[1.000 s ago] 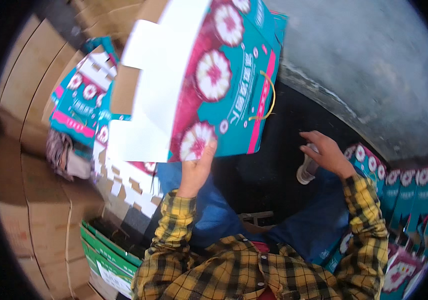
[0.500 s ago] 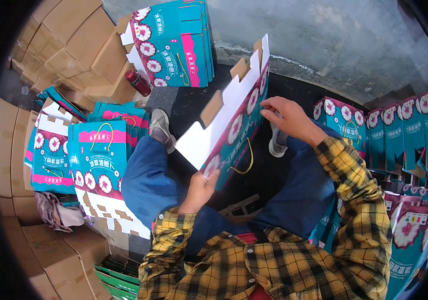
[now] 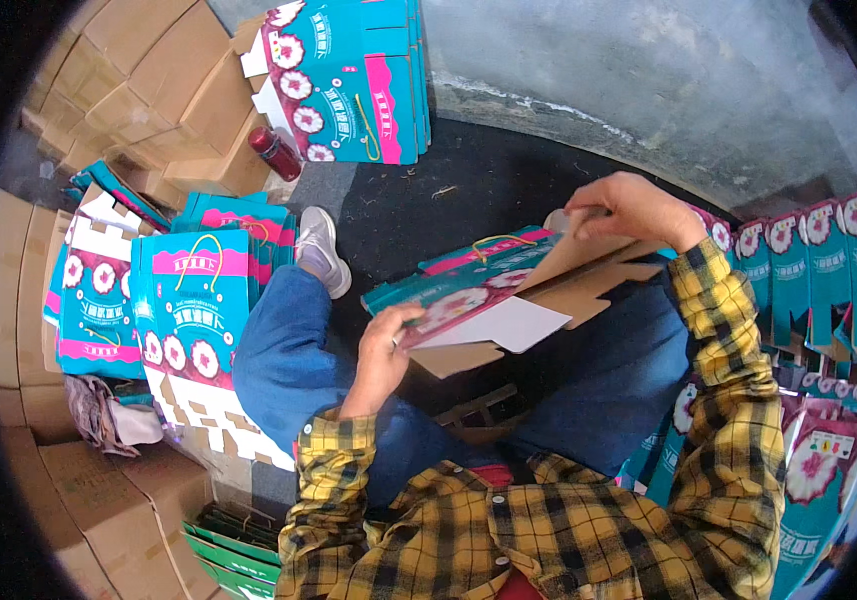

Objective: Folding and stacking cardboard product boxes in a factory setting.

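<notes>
Nearest you, your left hand [image 3: 381, 350] has the near-left corner of the teal-and-purple carton [image 3: 464, 305], thumb up on the printed side, rest of the fingers out of sight underneath. Big change from half a second ago: the carton was up on edge then, flaps facing away from you. Now it's tipped over, held above the gap between your legs [image 3: 294, 345], with the white flap [image 3: 519, 322] poking toward your lap.

Your right hand [image 3: 634, 210] was only at the far edge before; now it's up on the brown flap [image 3: 574, 258], looks like a pinch, though the fingertips are partly hidden. My read: you've gone from turning the thing to working its flaps, and it's still loose and unformed.

Direction-wise, the long axis slants from your left hand, low left, up to your right hand. Flapped edge faces you, and the yellow cord handle [image 3: 504, 240] is on the far side.

Beyond that is the dark floor [image 3: 389, 215], then the carton stack [image 3: 344, 90] up by the wall [image 3: 599, 80], same spot as before.
</notes>
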Tool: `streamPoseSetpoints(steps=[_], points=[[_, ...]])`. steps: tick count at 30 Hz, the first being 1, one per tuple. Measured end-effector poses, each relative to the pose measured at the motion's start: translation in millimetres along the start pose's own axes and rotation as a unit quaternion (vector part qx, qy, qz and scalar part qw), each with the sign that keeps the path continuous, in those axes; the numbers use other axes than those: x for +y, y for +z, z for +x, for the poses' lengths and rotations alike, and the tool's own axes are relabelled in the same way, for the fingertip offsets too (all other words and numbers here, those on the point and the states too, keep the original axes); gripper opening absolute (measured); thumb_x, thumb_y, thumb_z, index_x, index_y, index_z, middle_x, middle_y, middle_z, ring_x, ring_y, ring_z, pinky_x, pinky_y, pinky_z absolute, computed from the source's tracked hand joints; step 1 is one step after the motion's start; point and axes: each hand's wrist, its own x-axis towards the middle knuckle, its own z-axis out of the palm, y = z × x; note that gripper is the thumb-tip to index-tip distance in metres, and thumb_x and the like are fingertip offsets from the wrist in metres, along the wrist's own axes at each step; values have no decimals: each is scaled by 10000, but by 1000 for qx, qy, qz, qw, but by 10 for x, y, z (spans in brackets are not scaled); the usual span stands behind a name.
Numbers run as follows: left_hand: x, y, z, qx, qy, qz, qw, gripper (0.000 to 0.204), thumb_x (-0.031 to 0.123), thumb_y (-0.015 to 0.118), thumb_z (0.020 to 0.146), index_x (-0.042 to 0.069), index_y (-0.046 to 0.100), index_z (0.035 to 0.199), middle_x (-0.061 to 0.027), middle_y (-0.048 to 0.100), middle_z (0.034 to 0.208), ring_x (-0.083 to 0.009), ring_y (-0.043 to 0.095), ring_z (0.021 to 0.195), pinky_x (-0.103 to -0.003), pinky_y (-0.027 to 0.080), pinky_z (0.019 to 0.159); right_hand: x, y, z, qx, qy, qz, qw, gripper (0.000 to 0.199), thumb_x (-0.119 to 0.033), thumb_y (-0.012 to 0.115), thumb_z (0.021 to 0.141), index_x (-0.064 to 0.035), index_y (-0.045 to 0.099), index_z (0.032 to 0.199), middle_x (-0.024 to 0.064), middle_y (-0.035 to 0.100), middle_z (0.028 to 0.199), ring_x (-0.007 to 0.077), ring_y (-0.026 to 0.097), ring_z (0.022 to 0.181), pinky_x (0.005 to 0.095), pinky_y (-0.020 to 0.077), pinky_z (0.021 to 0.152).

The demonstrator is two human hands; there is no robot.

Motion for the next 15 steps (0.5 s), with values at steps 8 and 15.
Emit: streamPoseSetpoints(steps=[8,15], points=[[-312,-118,117,280,-93,46,954,604,128,673,860,-36,384,1365,-230,472,1315,-347,492,1201,-407,372,1040,-205,87,296,12,-122,91,988,229,-253,637,888,-82,698,1027,176,678,885,288,662,765,342,500,718],[44,-62,108,115,-108,4,987,970,265,812,744,11,224,1472,-227,377,1419,-335,439,1285,-459,367,1048,-156,10,661,98,53,361,926,331,-328,569,968,-25,650,1075,22,677,898,96,623,754,249,523,658]])
